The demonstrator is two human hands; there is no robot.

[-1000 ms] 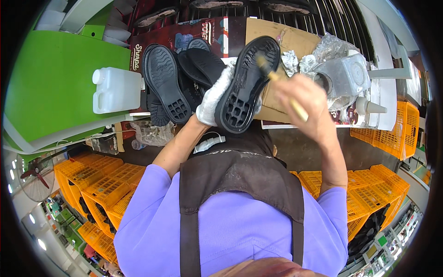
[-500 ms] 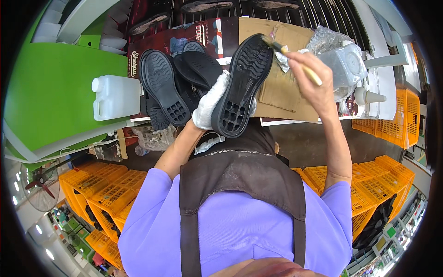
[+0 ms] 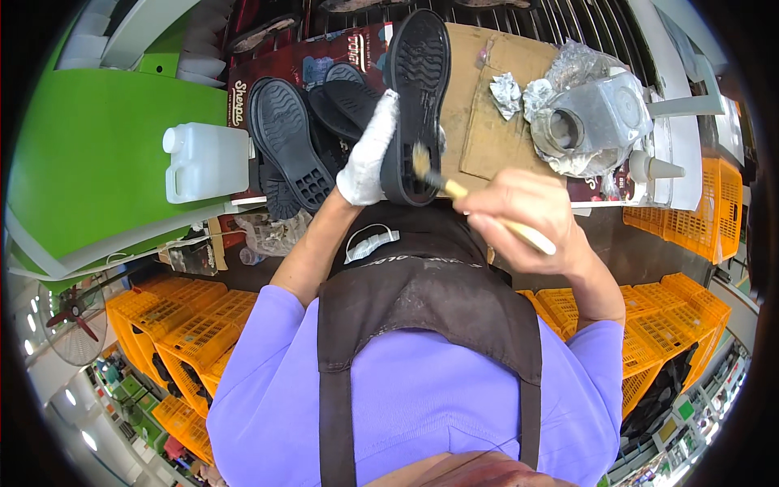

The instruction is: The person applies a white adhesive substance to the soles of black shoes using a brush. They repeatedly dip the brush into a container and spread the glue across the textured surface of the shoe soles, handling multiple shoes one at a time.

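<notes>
A white glove covers my left hand (image 3: 371,158), which is closed around the left edge of a black shoe sole (image 3: 416,89). The sole stands lengthwise in front of me, its heel grid toward my body. My bare right hand (image 3: 527,215) grips a paintbrush (image 3: 458,191) by its pale wooden handle. Its bristles touch the sole near the heel end. To the left, several more black soles (image 3: 286,130) lie in a loose pile. Part of my left fingers is hidden behind the held sole.
On the right are a clear plastic container (image 3: 596,109), a white nozzle-tipped bottle (image 3: 656,167), crumpled foil (image 3: 506,96) and brown cardboard (image 3: 503,61). A white jug (image 3: 207,162) stands left beside a green panel (image 3: 105,146). Orange crates (image 3: 191,325) flank me; metal rollers (image 3: 560,28) run behind.
The brush has moved from the sole's toe end down to its heel end. My left hand has shifted the sole away from me and slightly left, turning it more upright.
</notes>
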